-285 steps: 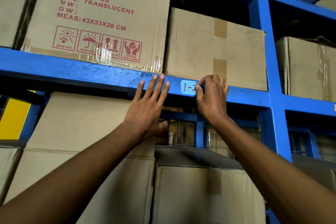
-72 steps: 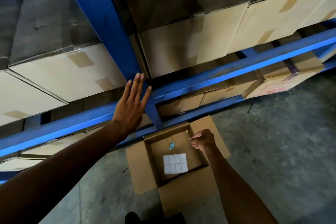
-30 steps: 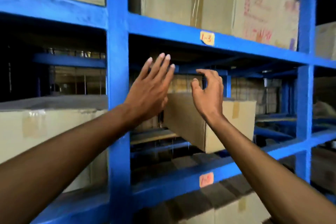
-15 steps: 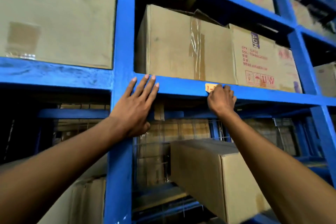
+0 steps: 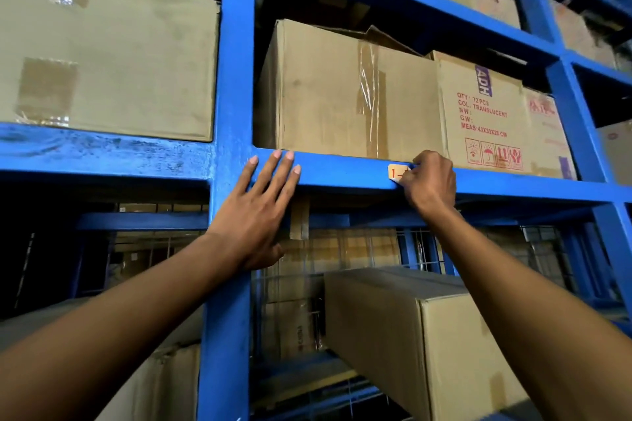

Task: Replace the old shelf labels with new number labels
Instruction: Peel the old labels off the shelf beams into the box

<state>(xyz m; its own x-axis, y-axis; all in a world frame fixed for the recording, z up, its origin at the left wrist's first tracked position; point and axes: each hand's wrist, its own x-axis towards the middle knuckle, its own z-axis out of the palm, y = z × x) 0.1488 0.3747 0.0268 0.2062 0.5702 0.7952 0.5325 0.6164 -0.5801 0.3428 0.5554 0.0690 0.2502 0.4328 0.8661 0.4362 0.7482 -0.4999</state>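
Note:
A small orange label (image 5: 395, 172) with a red "1-" sticks on the front of the blue shelf beam (image 5: 342, 173). My right hand (image 5: 429, 183) covers the label's right part, fingertips pinched at its edge. My left hand (image 5: 254, 212) lies flat with fingers spread where the beam meets the blue upright post (image 5: 232, 113), holding nothing.
Cardboard boxes fill the shelf above the beam: a taped plain box (image 5: 349, 92) and a printed box (image 5: 485, 120) marked "ADH". Another box (image 5: 102, 55) sits left of the post. A long box (image 5: 420, 328) juts out on the shelf below.
My view has closed in on the beam. My right hand, at the orange label half a second ago, now pinches its right edge. My left hand still rests by the post.

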